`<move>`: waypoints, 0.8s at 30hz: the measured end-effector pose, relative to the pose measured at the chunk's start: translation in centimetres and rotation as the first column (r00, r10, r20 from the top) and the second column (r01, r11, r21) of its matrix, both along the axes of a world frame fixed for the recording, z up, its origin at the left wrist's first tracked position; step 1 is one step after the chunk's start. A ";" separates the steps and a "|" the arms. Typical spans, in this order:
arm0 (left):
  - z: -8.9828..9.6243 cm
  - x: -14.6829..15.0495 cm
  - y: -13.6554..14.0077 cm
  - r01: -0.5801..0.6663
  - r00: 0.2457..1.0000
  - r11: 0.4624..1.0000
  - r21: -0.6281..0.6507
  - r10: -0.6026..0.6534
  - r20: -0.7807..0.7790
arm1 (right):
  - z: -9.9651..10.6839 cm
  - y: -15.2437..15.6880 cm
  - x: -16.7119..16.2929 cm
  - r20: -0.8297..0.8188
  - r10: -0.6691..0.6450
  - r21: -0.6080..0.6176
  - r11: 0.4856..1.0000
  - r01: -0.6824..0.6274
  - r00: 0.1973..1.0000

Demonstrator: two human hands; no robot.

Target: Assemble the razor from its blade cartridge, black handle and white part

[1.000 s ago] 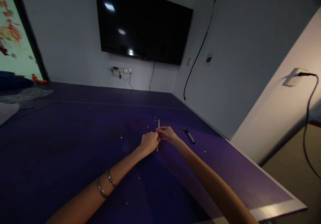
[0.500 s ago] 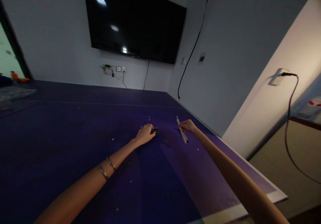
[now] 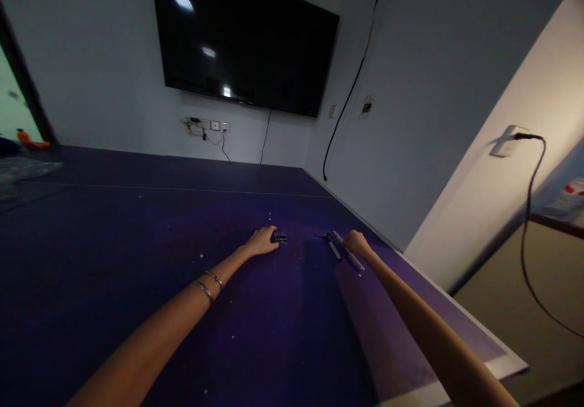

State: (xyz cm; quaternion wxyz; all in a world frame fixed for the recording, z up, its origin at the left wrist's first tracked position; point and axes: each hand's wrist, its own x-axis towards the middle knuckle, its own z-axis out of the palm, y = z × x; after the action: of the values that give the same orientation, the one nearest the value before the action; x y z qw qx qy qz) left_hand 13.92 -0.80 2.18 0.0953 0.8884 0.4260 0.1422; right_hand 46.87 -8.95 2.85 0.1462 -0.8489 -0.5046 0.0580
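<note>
My left hand (image 3: 263, 241) is on the purple-blue surface, its thumb and fingertips closed on the left end of a small dark ribbed block (image 3: 281, 238). To the right, my right hand (image 3: 356, 244) grips a slim pale silvery stick (image 3: 354, 261), which slants down toward the right; its exact kind does not show. Just left of that stick lies a razor-shaped tool (image 3: 333, 248) with a dark head at its far end and a grey and black handle. A gap separates it from the stick.
Small white scraps (image 3: 201, 255) are scattered over the tabletop (image 3: 182, 322). A wall edges the table at the right, with a black cable (image 3: 343, 106) hanging down. Clear plastic (image 3: 25, 168) lies far left. A large television (image 3: 246, 36) hangs behind.
My right hand has moved right and slightly down with the pale stick, uncovering the razor-shaped tool left on the table. My left hand has shifted slightly left, exposing more of the dark block.
</note>
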 end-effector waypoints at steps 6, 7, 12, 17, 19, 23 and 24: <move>-0.4 0.4 0.3 -0.001 1.000 1.000 0.001 0.001 -0.030 | -0.5 0.6 0.3 0.043 0.021 -0.017 1.000 -0.021 0.999; -0.4 0.4 0.5 0.001 1.000 1.000 0.006 -0.001 -0.027 | -0.6 0.6 0.3 0.050 0.025 -0.017 1.000 -0.024 0.998; -0.4 0.4 0.5 0.020 1.000 1.000 0.021 -0.020 -0.007 | -0.7 0.4 0.2 0.078 0.047 -0.018 0.999 -0.046 0.996; -0.1 0.4 0.2 0.038 0.999 0.999 0.005 -0.038 0.007 | 0.4 0.0 0.1 0.109 0.054 -0.001 0.999 -0.055 0.993; -0.2 0.4 0.3 0.038 0.999 0.999 -0.002 -0.038 0.022 | 1.1 -0.1 -0.3 0.118 0.065 0.012 0.998 -0.067 0.991; -0.5 0.3 0.7 0.051 0.995 0.999 0.004 -0.051 0.084 | 2.5 0.1 -2.3 0.111 0.173 0.035 0.983 -0.178 0.979; -0.5 0.3 0.7 0.064 0.993 0.998 0.011 -0.064 0.103 | 2.8 0.2 -3.1 0.103 0.235 0.038 0.970 -0.240 0.966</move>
State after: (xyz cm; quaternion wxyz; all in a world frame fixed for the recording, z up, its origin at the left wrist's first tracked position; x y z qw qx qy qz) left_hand 14.24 -0.11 1.70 0.1181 0.8934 0.3913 0.1864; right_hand 43.80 -8.75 5.66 0.1346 -0.7801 -0.6106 0.0209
